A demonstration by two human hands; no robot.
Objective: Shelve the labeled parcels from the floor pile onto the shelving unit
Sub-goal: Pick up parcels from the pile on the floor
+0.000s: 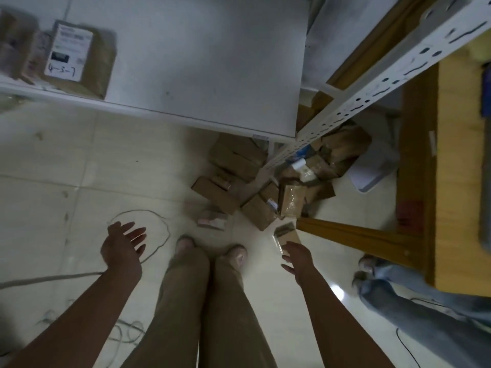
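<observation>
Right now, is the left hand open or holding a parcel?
Open. The left hand has spread, straight fingers and holds nothing.

Only readable bit is handwritten "4-5-7" on the white label (69, 50) of the parcel (82, 58) on the shelf (202, 62); printed text's too blurry.

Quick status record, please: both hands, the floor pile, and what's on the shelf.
left hand: open, empty, fingers spread
right hand: at small brown taped parcel; grip unclear
pile: brown cardboard parcels heaped around white perforated shelf post
shelf: white metal shelf board holds brown labelled parcel, handwritten 4-5-7, at its left end
</observation>
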